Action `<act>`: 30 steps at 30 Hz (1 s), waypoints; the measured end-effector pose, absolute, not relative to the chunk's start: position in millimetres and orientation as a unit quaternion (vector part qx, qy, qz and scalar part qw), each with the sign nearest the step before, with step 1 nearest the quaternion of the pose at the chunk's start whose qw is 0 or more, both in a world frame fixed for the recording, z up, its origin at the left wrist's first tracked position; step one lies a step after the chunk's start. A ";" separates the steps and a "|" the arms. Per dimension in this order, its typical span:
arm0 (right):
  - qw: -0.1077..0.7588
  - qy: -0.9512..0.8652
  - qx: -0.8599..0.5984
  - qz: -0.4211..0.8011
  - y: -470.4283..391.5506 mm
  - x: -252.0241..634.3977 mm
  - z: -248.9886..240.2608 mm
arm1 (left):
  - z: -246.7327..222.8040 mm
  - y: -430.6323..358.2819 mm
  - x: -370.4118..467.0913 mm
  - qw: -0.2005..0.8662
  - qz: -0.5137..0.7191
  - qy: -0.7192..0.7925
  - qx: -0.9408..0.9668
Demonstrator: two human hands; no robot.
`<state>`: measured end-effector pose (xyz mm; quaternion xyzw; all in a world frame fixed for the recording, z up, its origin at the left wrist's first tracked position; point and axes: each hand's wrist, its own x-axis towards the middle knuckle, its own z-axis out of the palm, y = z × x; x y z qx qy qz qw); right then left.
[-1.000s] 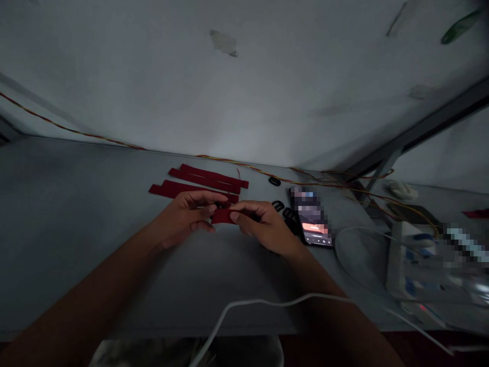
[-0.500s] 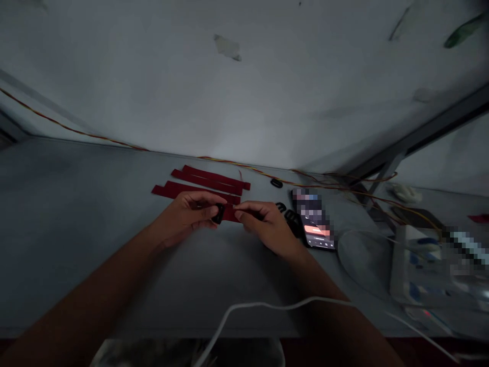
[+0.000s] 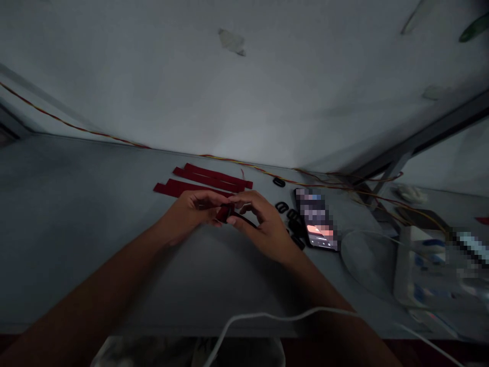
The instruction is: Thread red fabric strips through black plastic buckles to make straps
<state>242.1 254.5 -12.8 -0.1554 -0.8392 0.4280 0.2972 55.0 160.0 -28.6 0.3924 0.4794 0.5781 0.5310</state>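
Close together above the table, both hands work on one small piece. My left hand (image 3: 190,214) is closed, its fingertips pinching the end of a red strap (image 3: 222,214). A small black buckle (image 3: 230,208) sits against that strap, between the two hands. My right hand (image 3: 265,224) has its thumb and fingers closed on the buckle's right side. A dark band runs from there under the right palm; its far end is hidden. Behind the hands, several flat red straps (image 3: 206,178) lie side by side.
Several black buckles (image 3: 293,214) lie right of my right hand, beside a lit phone (image 3: 319,229). Another black buckle (image 3: 278,182) is near the wall. Twisted wires (image 3: 244,164) run along the table's back edge. A white cable (image 3: 267,317) crosses in front. A white box (image 3: 405,270) stands at right.
The red strap now shows left of the buckle, by my left fingertips, instead of right of it. My right hand has moved in against the buckle. The view has shifted slightly.
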 end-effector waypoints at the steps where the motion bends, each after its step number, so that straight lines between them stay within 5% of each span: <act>1: 0.302 -0.850 -0.142 0.408 254.1 241.7 -12.8 | -28.5 160.1 55.8 0.530 0.575 0.482 0.395; 5: 0.308 -0.850 -0.122 0.409 249.4 244.0 -7.3 | -24.2 161.2 60.2 0.516 0.544 0.519 0.410; 11: 0.310 -0.704 -0.182 0.613 245.6 252.4 6.3 | -23.4 164.0 60.2 0.441 0.530 0.608 0.394; 16: 0.228 -0.772 -0.281 0.523 249.8 242.8 -7.6 | -30.0 163.2 56.7 0.416 0.522 0.600 0.442; 30: 0.235 -0.777 -0.340 0.475 250.0 239.6 -12.4 | -21.2 160.1 71.0 0.391 0.500 0.590 0.498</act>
